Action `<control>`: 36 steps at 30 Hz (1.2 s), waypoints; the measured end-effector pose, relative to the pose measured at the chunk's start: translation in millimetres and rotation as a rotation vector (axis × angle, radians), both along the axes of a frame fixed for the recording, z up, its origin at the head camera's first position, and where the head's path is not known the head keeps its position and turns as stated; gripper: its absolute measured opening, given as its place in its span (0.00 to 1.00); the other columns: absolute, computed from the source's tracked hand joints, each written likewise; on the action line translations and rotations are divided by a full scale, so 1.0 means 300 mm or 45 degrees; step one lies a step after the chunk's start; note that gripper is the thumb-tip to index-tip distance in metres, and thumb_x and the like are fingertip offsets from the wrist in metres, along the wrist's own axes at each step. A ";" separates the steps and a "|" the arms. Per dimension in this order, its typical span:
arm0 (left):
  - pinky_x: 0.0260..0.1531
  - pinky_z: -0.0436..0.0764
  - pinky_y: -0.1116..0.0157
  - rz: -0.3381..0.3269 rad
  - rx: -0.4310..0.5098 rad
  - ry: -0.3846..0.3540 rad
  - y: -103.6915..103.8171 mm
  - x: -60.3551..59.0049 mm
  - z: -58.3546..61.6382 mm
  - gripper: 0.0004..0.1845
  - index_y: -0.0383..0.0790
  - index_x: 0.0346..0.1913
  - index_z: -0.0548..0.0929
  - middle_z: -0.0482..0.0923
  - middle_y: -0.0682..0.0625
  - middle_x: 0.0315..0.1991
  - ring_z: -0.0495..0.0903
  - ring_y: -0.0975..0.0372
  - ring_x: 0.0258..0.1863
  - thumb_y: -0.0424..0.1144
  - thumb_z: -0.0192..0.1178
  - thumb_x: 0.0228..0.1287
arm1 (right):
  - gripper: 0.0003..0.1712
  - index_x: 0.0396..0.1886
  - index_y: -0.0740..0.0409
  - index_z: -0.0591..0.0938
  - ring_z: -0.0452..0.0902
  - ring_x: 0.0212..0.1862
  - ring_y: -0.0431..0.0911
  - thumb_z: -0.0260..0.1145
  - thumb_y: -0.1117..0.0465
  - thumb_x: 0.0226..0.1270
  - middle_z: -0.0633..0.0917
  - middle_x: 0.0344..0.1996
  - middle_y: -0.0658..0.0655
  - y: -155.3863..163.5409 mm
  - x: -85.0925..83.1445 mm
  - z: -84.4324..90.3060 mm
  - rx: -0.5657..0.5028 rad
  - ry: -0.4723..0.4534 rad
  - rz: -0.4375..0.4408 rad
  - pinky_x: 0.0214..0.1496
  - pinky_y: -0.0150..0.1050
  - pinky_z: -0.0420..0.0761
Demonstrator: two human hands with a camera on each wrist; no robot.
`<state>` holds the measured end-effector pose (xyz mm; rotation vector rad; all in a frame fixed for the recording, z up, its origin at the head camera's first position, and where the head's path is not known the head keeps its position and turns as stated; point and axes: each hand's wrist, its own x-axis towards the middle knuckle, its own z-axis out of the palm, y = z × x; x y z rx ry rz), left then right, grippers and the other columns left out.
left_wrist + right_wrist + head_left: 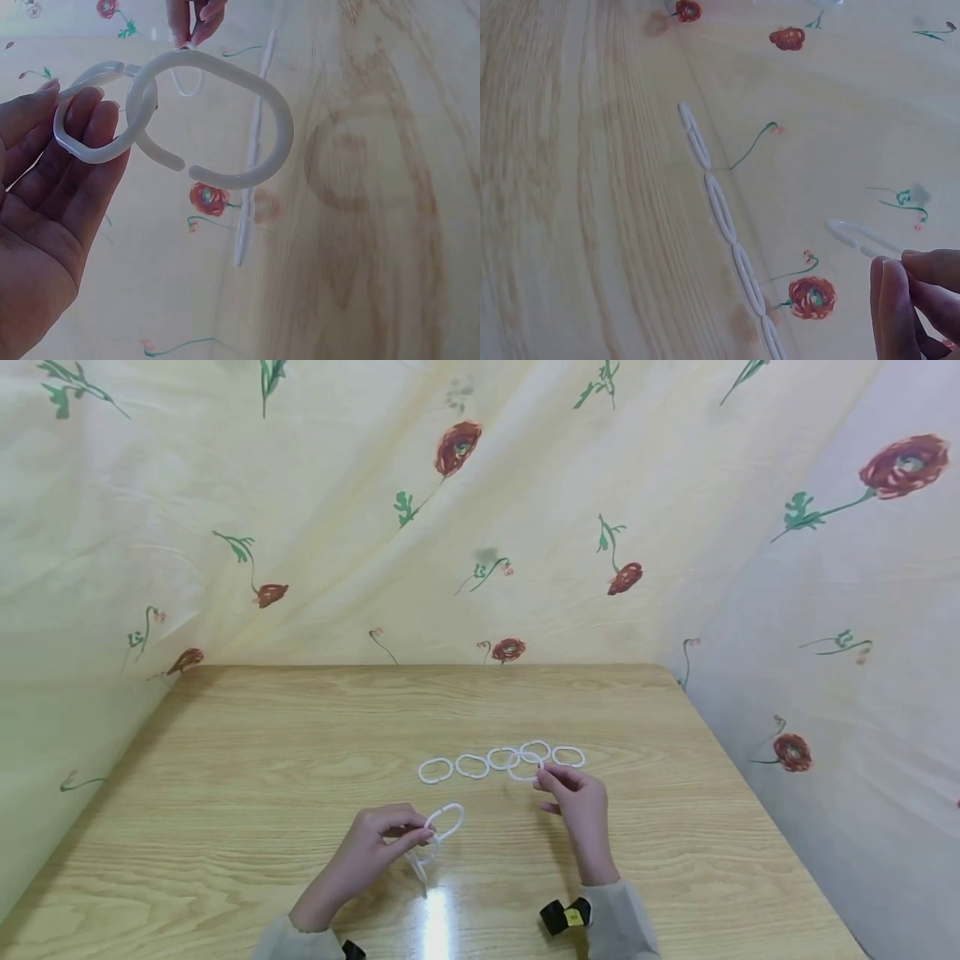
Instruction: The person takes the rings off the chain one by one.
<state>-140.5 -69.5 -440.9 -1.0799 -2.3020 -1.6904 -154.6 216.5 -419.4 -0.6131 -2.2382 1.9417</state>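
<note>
My left hand (382,835) pinches a white plastic curtain ring (94,156) between thumb and fingers, above the near part of the table. Linked through it is a second ring (281,120), with a small gap in its side facing the left wrist camera. Below the fingers, in the head view, more white plastic hangs down. Farther right, my right hand (577,802) pinches a single ring (840,231) by one end, raised above the tabletop. In the head view this ring overlaps a row of several matching rings (720,206) lying flat on the wood.
The wooden table (300,718) reaches back to a flowered cloth (337,527), which also hangs along both sides. A bright reflection (436,927) shows on the near tabletop. A black wrist device (557,917) sits at the right sleeve (618,918).
</note>
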 end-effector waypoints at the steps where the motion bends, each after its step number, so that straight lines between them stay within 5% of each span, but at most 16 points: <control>1: 0.35 0.87 0.70 0.001 0.000 -0.002 0.000 0.000 0.000 0.04 0.37 0.34 0.86 0.85 0.48 0.29 0.84 0.69 0.30 0.30 0.61 0.63 | 0.16 0.49 0.70 0.82 0.83 0.31 0.34 0.66 0.65 0.65 0.87 0.32 0.48 0.003 -0.002 -0.002 0.008 -0.005 0.003 0.30 0.30 0.86; 36: 0.33 0.86 0.70 -0.004 -0.013 -0.003 0.010 0.004 -0.003 0.04 0.39 0.34 0.86 0.84 0.50 0.28 0.83 0.69 0.29 0.31 0.61 0.64 | 0.13 0.45 0.74 0.81 0.83 0.26 0.37 0.66 0.70 0.62 0.87 0.32 0.63 0.085 -0.068 -0.067 0.222 -0.170 0.148 0.27 0.31 0.86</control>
